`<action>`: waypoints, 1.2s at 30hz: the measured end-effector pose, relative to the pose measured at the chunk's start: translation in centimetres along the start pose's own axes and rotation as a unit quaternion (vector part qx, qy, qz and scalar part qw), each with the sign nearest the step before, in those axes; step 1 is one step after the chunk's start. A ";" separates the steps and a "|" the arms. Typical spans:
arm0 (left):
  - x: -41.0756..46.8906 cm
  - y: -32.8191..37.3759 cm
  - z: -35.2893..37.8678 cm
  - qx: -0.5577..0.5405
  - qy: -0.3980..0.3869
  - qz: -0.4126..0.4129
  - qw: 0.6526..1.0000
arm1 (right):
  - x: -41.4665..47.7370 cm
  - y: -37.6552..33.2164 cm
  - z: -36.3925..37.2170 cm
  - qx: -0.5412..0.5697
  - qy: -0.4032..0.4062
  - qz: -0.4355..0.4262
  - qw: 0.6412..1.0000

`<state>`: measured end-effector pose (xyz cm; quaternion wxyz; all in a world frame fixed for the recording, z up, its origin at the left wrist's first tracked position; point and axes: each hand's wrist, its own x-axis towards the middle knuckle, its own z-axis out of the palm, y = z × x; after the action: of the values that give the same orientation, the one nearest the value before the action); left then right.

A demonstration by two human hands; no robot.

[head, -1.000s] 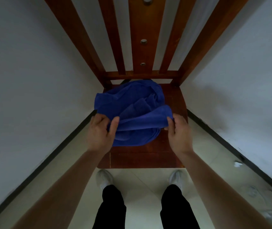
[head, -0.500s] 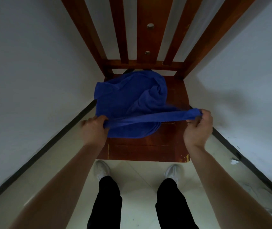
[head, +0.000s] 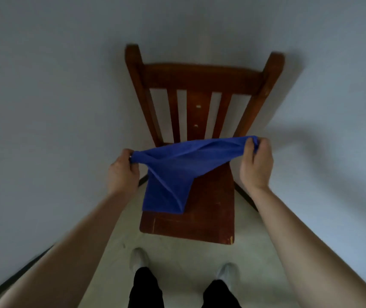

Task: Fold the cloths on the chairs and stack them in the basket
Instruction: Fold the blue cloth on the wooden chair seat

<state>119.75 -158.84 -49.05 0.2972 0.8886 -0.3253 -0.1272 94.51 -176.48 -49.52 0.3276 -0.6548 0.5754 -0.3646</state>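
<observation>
I hold the blue cloth (head: 173,174) up over the chair (head: 202,210), one end of its top edge bunched in each grip. My left hand (head: 123,172) is closed on the left end, thumb and fingers pinched round a small wad of fabric. My right hand (head: 255,165) is closed on the right end, which wraps over my fingertips, and it sits a little higher than the left. Between the two grips the top edge runs nearly taut, with some creases. Below that edge the cloth does not hang flat: it narrows and droops toward my left grip, and the lower part is doubled on itself, its bottom hem resting on or just above the seat; I cannot tell which.

I judge this to be the opening-out step, before any fold is made. The cloth is lifted and stretched but not yet square. The next move calls for getting true corners in each grip, not bunched handfuls, and shaking or drawing the cloth apart so the doubled lower part drops free. Then I can lay it flat on the seat below my hands and bring one half over the other. The seat is narrow, so the cloth must land centred between my grips or it will slide off the near edge. No basket shows from here.
</observation>
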 end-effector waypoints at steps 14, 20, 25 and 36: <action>-6.4 14.8 -21.8 -0.299 0.083 -0.034 0.950 | -2.5 -19.9 -14.8 0.073 0.034 -0.163 0.983; -11.4 14.7 -28.1 -0.385 -0.067 0.001 0.921 | -8.6 -23.6 -18.6 0.086 0.107 -0.134 0.981; -14.4 12.1 -30.7 -0.380 -0.054 0.057 0.922 | -14.6 -26.4 -21.2 0.076 0.132 -0.124 0.980; -16.0 11.0 -33.1 -0.338 0.076 0.071 0.935 | -20.7 -25.2 -25.1 0.039 0.146 -0.105 0.983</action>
<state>116.00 -140.35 -15.65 0.6119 0.7175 -0.3019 -0.1402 84.57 -153.02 -17.18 0.2257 -0.6380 0.5303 -0.5107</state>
